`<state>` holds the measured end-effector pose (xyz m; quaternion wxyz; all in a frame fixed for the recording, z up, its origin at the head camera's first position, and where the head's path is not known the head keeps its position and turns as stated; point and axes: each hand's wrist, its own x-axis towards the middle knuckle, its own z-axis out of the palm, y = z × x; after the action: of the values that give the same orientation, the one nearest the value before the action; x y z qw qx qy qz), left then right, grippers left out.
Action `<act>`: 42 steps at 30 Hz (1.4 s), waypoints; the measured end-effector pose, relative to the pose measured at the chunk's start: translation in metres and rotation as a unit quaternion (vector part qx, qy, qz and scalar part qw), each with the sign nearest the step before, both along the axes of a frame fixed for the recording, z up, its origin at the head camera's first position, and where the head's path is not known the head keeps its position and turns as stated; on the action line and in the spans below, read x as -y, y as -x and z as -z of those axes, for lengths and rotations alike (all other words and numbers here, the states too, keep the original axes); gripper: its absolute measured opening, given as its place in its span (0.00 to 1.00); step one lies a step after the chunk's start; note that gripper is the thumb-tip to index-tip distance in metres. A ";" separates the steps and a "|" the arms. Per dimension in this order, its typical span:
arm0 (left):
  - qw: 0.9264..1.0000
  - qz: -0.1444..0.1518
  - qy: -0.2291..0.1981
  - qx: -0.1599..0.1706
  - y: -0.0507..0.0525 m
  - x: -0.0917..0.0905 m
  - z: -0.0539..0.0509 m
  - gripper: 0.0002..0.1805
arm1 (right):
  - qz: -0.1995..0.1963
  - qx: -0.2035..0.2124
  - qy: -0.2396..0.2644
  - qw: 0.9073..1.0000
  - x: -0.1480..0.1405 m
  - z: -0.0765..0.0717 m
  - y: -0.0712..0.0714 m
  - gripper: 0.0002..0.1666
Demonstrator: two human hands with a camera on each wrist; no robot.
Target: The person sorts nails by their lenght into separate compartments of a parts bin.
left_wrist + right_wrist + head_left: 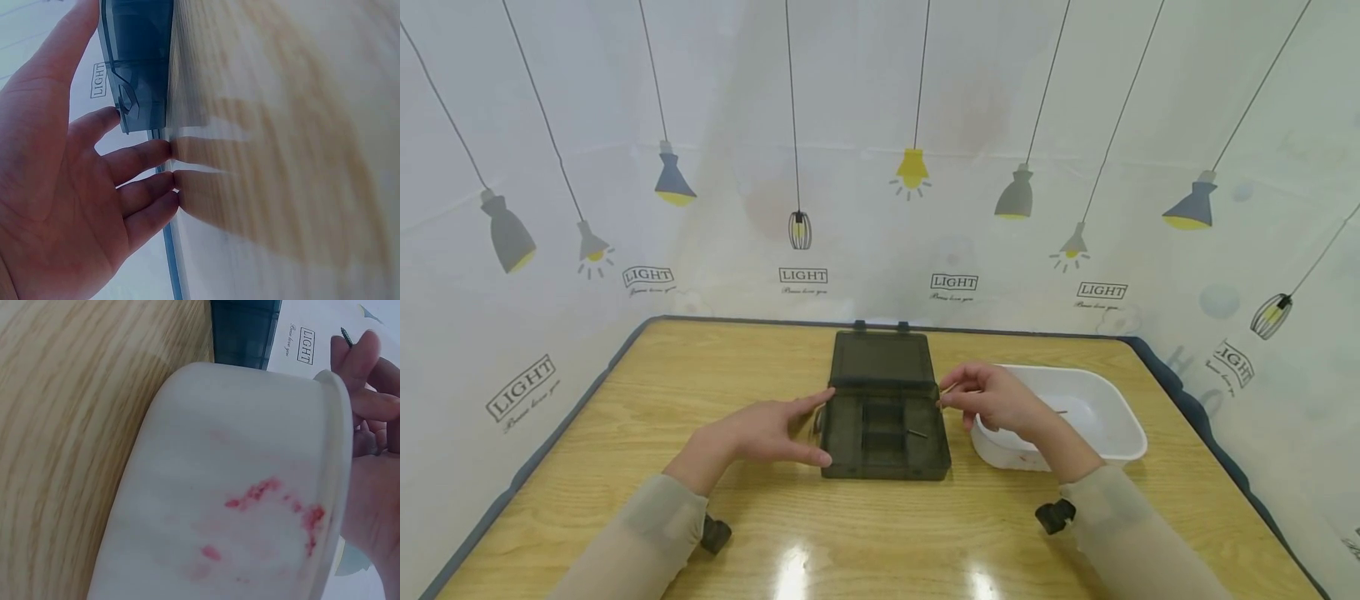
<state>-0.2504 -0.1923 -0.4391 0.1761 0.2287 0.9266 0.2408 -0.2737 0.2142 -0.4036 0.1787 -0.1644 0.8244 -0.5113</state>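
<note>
A dark translucent compartment box (pixel 883 467) lies on the table with its lid (pixel 882 357) tipped back. One screw (pixel 917 433) rests in its right-hand part. My left hand (pixel 758 432) is spread at the box's left side, thumb by the front corner and index finger by the rear one. In the left wrist view its other fingertips (pixel 164 149) touch the tabletop. Between thumb and fingertips my right hand (pixel 992 400) pinches a screw (pixel 346 336), its threaded end sticking out. That hand is above the left rim of a white plastic basin (pixel 1120 417), close to the box.
Another screw (pixel 1061 412) lies in the basin. Red stains (pixel 269 487) mark the basin's outer wall. The wooden table (pixel 715 517) meets a white curtain (pixel 865 100) printed with lamps along its back and sides.
</note>
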 end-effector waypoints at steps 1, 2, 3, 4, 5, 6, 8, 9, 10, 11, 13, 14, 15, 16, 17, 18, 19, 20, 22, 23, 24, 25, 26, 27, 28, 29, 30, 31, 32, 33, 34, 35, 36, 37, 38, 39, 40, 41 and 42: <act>1.000 0.000 0.000 0.000 0.000 0.000 0.000 0.63 | 0.000 -0.002 -0.003 1.000 0.001 0.000 0.000 0.20; 1.000 0.000 0.000 0.001 0.000 0.000 -0.001 0.63 | -0.001 -0.004 -0.006 1.000 0.002 0.000 0.000 0.19; 1.000 0.000 0.001 0.002 -0.001 0.000 -0.001 0.63 | -0.001 -0.007 -0.009 1.000 0.003 0.000 0.000 0.18; 1.000 0.000 0.001 0.002 -0.001 -0.001 -0.001 0.63 | -0.002 -0.010 -0.012 1.000 0.004 -0.001 0.000 0.17; 1.000 0.000 0.002 0.003 -0.001 -0.001 -0.002 0.63 | -0.005 -0.016 -0.018 1.000 0.005 -0.001 -0.001 0.17; 1.000 0.000 0.003 0.003 -0.001 -0.001 -0.002 0.63 | -0.005 -0.019 -0.023 1.000 0.007 -0.001 -0.001 0.17; 1.000 0.001 0.004 0.001 -0.001 -0.001 -0.002 0.63 | -0.008 -0.024 -0.030 0.999 0.009 0.000 -0.002 0.16; 1.000 0.002 0.004 0.000 -0.001 -0.001 -0.002 0.63 | -0.011 -0.026 -0.033 0.999 0.010 0.000 -0.002 0.17; 1.000 0.003 0.004 -0.002 -0.001 -0.001 -0.003 0.63 | -0.014 -0.026 -0.035 0.999 0.011 0.001 -0.002 0.17; 1.000 0.003 0.004 -0.003 -0.001 0.000 -0.003 0.63 | -0.016 -0.026 -0.036 0.999 0.012 0.001 -0.002 0.17; 1.000 0.003 0.003 -0.003 -0.001 0.000 -0.003 0.63 | -0.018 -0.024 -0.036 0.999 0.013 0.002 -0.003 0.17; 1.000 0.003 0.003 -0.003 -0.001 0.000 -0.002 0.63 | -0.020 -0.024 -0.037 0.999 0.013 0.003 -0.003 0.17; 1.000 0.003 0.003 -0.001 -0.001 0.000 -0.002 0.63 | -0.021 -0.024 -0.039 0.999 0.013 0.003 -0.003 0.17; 1.000 0.003 0.002 0.000 -0.001 0.000 -0.002 0.63 | -0.020 -0.023 -0.041 0.999 0.013 0.003 -0.004 0.17; 1.000 0.002 0.002 0.000 -0.001 0.000 -0.001 0.63 | -0.020 -0.025 -0.044 0.999 0.013 0.003 -0.004 0.16; 1.000 0.001 0.002 0.001 -0.001 0.000 -0.001 0.63 | -0.019 -0.026 -0.047 0.998 0.012 0.002 -0.005 0.16; 1.000 0.001 0.001 0.001 -0.002 0.000 -0.001 0.63 | -0.017 -0.028 -0.049 0.998 0.011 0.001 -0.005 0.16; 1.000 0.001 0.000 -0.001 -0.002 0.000 -0.001 0.62 | -0.014 -0.029 -0.050 0.998 0.010 0.000 -0.005 0.16; 1.000 0.001 -0.001 -0.002 -0.002 0.000 -0.001 0.62 | -0.006 -0.034 -0.055 0.998 0.005 -0.001 -0.005 0.16; 1.000 0.000 -0.001 -0.002 -0.002 0.000 -0.001 0.62 | -0.001 -0.038 -0.057 0.998 0.002 -0.002 -0.005 0.15; 1.000 0.000 -0.002 -0.002 -0.002 -0.001 -0.001 0.62 | 0.003 -0.040 -0.056 0.998 -0.002 -0.002 -0.005 0.16; 1.000 0.000 -0.001 -0.002 -0.002 -0.001 -0.002 0.63 | 0.008 -0.042 -0.056 0.997 -0.006 -0.002 -0.004 0.16; 1.000 0.000 -0.001 -0.002 -0.002 -0.001 -0.002 0.62 | 0.013 -0.043 -0.058 0.997 -0.011 -0.003 -0.004 0.16; 1.000 0.000 0.000 -0.001 -0.002 -0.001 -0.002 0.62 | 0.017 -0.044 -0.058 0.997 -0.016 -0.003 -0.003 0.16; 1.000 0.000 0.001 0.000 -0.002 -0.001 -0.003 0.62 | 0.021 -0.044 -0.056 0.997 -0.021 -0.004 -0.003 0.17; 1.000 0.000 0.001 0.001 -0.002 -0.001 -0.003 0.62 | 0.025 -0.043 -0.055 0.997 -0.027 -0.004 -0.002 0.18; 1.000 -0.001 0.001 0.002 -0.002 -0.001 -0.003 0.62 | 0.030 -0.042 -0.053 0.997 -0.034 -0.003 0.000 0.19; 1.000 -0.001 0.002 0.001 -0.002 -0.001 -0.003 0.62 | 0.037 -0.040 -0.054 0.997 -0.041 -0.003 0.001 0.19; 1.000 -0.002 0.002 0.002 -0.001 -0.001 -0.003 0.62 | 0.045 -0.037 -0.055 0.997 -0.048 -0.002 0.003 0.20; 1.000 -0.002 0.003 0.002 -0.001 -0.001 -0.003 0.62 | 0.052 -0.035 -0.056 0.996 -0.055 0.000 0.005 0.21; 1.000 -0.002 0.002 0.002 -0.001 -0.001 -0.003 0.62 | 0.060 -0.034 -0.059 0.996 -0.062 0.002 0.007 0.22; 1.000 -0.003 0.002 0.003 -0.001 -0.001 -0.003 0.62 | 0.065 -0.033 -0.063 0.995 -0.070 0.004 0.009 0.22; 1.000 -0.003 0.002 0.003 -0.001 0.000 -0.002 0.62 | 0.072 -0.031 -0.067 0.995 -0.077 0.007 0.010 0.23; 1.000 -0.002 0.002 0.002 -0.001 0.000 -0.002 0.62 | 0.078 -0.030 -0.074 0.994 -0.084 0.009 0.011 0.23; 1.000 -0.002 0.002 0.003 -0.001 0.000 -0.002 0.62 | 0.081 -0.031 -0.081 0.993 -0.090 0.011 0.012 0.23; 1.000 -0.001 0.001 0.004 0.000 0.000 -0.002 0.62 | 0.083 -0.032 -0.088 0.992 -0.096 0.013 0.013 0.23; 1.000 -0.001 0.001 0.004 0.000 0.000 -0.001 0.62 | 0.086 -0.031 -0.095 0.991 -0.101 0.014 0.013 0.23; 1.000 0.000 0.000 0.004 0.000 0.000 -0.001 0.62 | 0.086 -0.030 -0.105 0.990 -0.105 0.016 0.013 0.23; 1.000 0.000 0.000 0.004 0.000 0.000 -0.001 0.62 | 0.089 -0.028 -0.114 0.989 -0.109 0.017 0.013 0.22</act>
<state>-0.2503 -0.1925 -0.4383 0.1800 0.2281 0.9259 0.2416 -0.2867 0.3232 -0.4206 0.1272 -0.0835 0.8935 -0.4226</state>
